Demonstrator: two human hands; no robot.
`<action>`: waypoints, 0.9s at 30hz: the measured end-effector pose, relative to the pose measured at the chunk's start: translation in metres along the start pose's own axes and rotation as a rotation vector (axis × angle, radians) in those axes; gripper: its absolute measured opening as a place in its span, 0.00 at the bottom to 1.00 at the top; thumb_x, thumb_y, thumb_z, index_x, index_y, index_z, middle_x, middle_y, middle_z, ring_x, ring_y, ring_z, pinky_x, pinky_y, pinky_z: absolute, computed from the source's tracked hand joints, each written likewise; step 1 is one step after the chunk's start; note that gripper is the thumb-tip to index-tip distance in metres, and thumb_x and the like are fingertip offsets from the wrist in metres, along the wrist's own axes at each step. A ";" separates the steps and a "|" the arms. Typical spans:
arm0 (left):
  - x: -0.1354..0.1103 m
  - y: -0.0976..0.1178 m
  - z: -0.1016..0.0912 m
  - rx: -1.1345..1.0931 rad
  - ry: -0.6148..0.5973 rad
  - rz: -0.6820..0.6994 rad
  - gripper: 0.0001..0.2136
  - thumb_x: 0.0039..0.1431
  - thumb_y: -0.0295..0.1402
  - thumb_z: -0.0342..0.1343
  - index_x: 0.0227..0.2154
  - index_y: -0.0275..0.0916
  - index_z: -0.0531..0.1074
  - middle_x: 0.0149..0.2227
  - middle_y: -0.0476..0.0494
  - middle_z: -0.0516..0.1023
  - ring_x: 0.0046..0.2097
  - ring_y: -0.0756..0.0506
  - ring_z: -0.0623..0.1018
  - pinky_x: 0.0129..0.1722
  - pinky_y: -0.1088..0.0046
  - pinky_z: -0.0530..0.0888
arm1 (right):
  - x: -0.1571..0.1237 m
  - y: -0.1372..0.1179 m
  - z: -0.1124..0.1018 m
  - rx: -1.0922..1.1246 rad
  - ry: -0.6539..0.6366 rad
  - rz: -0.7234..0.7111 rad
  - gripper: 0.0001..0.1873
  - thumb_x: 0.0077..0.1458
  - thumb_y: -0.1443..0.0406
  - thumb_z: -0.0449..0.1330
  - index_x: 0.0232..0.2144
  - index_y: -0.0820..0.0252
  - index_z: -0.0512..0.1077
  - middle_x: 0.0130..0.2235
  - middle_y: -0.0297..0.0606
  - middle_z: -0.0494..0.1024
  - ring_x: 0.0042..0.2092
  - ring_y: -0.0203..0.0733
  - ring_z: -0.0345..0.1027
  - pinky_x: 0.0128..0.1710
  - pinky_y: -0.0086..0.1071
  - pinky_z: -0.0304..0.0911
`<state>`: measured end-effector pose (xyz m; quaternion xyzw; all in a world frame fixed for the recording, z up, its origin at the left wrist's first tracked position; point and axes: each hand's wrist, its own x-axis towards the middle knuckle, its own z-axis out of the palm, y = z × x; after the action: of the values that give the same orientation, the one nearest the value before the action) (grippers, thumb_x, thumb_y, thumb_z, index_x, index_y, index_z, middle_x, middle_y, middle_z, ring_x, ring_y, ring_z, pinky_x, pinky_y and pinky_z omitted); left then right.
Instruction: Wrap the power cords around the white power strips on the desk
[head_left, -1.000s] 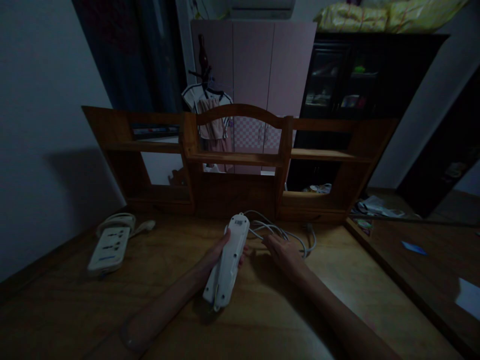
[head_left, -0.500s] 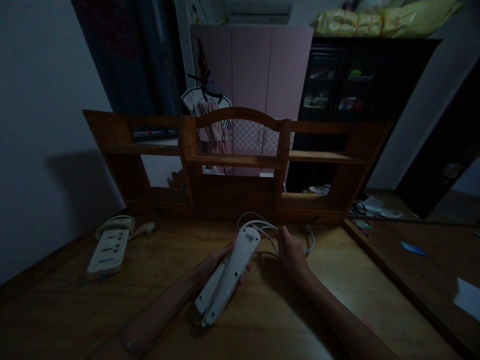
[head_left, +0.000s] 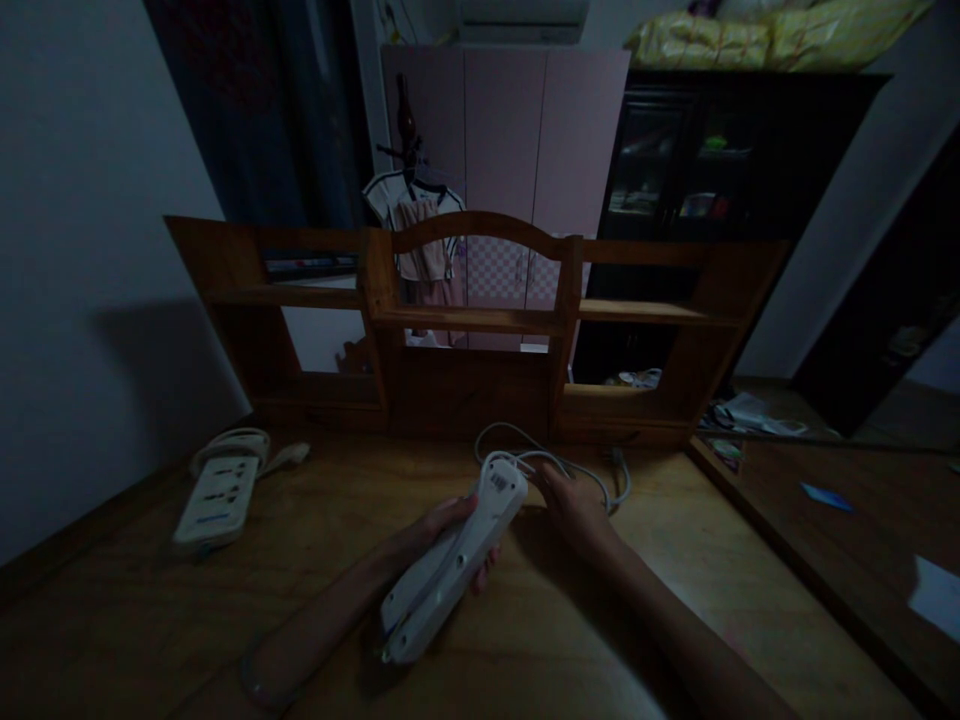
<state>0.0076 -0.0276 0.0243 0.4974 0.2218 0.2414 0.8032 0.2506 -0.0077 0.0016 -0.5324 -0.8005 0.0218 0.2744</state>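
Slanting above the wooden desk (head_left: 315, 600), a white power strip (head_left: 454, 575) lies in my left hand (head_left: 442, 520), whose fingers wrap round it from beneath. Its underside, with screw holes and a small label, faces up. A second long white piece lies along its left side; I cannot tell whether it is another strip. My right hand (head_left: 574, 510) is closed on the pale power cord (head_left: 525, 455) near the far end of the strip. The rest of the cord loops over the desk, with its plug (head_left: 617, 458) at the right.
Another white power strip (head_left: 217, 500) with its coiled cord lies at the left by the wall. A wooden shelf unit (head_left: 472, 320) stands along the desk's back. To the right are a blue card (head_left: 825, 497) and white paper (head_left: 937, 595).
My right hand has moved left along the cord, closer to the strip's end. The strip has turned slightly in my left hand, its near end shifting left and down.
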 end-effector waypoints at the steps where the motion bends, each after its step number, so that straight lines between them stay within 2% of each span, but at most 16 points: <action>1: 0.001 -0.001 0.000 -0.012 0.012 0.015 0.26 0.57 0.53 0.46 0.40 0.31 0.70 0.31 0.38 0.76 0.26 0.43 0.77 0.26 0.69 0.72 | -0.001 -0.002 -0.001 0.018 -0.013 -0.007 0.12 0.66 0.60 0.43 0.40 0.56 0.65 0.33 0.37 0.76 0.33 0.40 0.70 0.28 0.27 0.49; 8: 0.010 -0.002 -0.005 -0.075 0.277 0.122 0.24 0.57 0.51 0.50 0.36 0.30 0.71 0.32 0.38 0.77 0.26 0.47 0.76 0.26 0.73 0.72 | 0.000 -0.006 0.003 0.004 -0.007 -0.026 0.12 0.65 0.61 0.45 0.39 0.57 0.67 0.33 0.37 0.76 0.32 0.40 0.70 0.28 0.28 0.51; 15: 0.014 0.000 -0.015 0.066 0.519 0.263 0.22 0.55 0.50 0.53 0.37 0.32 0.71 0.28 0.39 0.77 0.24 0.47 0.76 0.22 0.76 0.71 | -0.003 -0.015 -0.001 -0.085 -0.048 -0.180 0.10 0.63 0.65 0.48 0.41 0.56 0.69 0.32 0.40 0.77 0.31 0.40 0.70 0.29 0.28 0.55; 18: 0.012 0.002 -0.022 0.050 0.607 0.252 0.23 0.55 0.50 0.53 0.37 0.32 0.72 0.27 0.40 0.77 0.24 0.47 0.75 0.21 0.76 0.70 | -0.004 -0.020 -0.003 -0.170 -0.062 -0.247 0.10 0.62 0.68 0.50 0.43 0.56 0.69 0.33 0.39 0.77 0.31 0.39 0.70 0.28 0.28 0.53; 20: 0.009 0.007 -0.028 -0.037 0.592 0.204 0.23 0.56 0.51 0.51 0.38 0.32 0.71 0.26 0.41 0.76 0.23 0.48 0.75 0.21 0.77 0.70 | -0.004 -0.023 -0.005 -0.190 -0.063 -0.291 0.11 0.61 0.69 0.51 0.44 0.55 0.68 0.33 0.38 0.77 0.31 0.39 0.69 0.28 0.28 0.53; 22: 0.005 0.016 -0.034 -0.150 0.495 0.174 0.24 0.58 0.52 0.48 0.38 0.32 0.71 0.24 0.43 0.74 0.23 0.50 0.74 0.20 0.78 0.70 | -0.004 -0.027 -0.007 -0.184 -0.072 -0.329 0.11 0.60 0.68 0.53 0.44 0.54 0.68 0.33 0.37 0.76 0.31 0.38 0.69 0.28 0.27 0.53; 25: -0.002 0.030 -0.037 -0.217 0.367 0.270 0.25 0.60 0.53 0.44 0.36 0.33 0.70 0.22 0.46 0.70 0.22 0.52 0.71 0.22 0.80 0.70 | -0.006 -0.031 -0.008 -0.174 -0.075 -0.352 0.11 0.59 0.67 0.54 0.45 0.54 0.68 0.33 0.35 0.75 0.30 0.38 0.68 0.27 0.28 0.53; 27: -0.006 0.037 -0.035 -0.200 0.375 0.333 0.24 0.60 0.52 0.43 0.36 0.33 0.70 0.23 0.46 0.70 0.23 0.52 0.71 0.23 0.79 0.71 | -0.006 -0.032 -0.008 -0.166 -0.057 -0.350 0.13 0.59 0.68 0.55 0.46 0.54 0.67 0.33 0.35 0.75 0.31 0.38 0.68 0.27 0.28 0.53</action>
<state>-0.0244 0.0070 0.0449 0.3920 0.2568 0.4788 0.7424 0.2289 -0.0292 0.0164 -0.4049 -0.8874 -0.0776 0.2064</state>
